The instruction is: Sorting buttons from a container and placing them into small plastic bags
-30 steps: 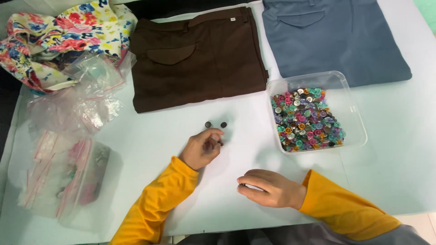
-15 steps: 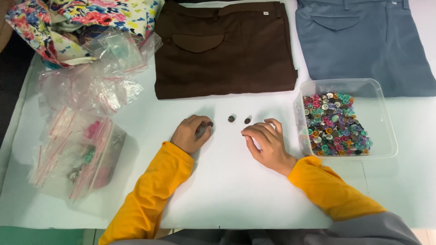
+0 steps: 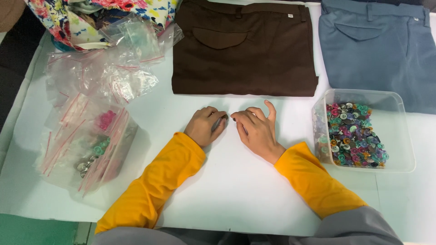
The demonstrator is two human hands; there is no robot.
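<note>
Here the fingers of the left hand (image 3: 206, 126) were curled together around a small dark button (image 3: 221, 121), pinned against the white table (image 3: 236, 195); the right hand (image 3: 257, 129) lay just beside it, thumb and forefinger pinched on another small dark button (image 3: 234, 119), the other fingers spread loosely; both hands sat close together, almost touching, in front of folded brown trousers (image 3: 245, 47). Yellow sleeves (image 3: 154, 186) ran back from the wrists. To the right stood a clear plastic tub (image 3: 399, 131) full of coloured buttons (image 3: 352, 134); beyond it lay folded blue trousers (image 3: 377, 45). To the left lay clear plastic bags (image 3: 86, 136), some holding buttons, and floral cloth (image 3: 63, 18) at the far corner.
</note>
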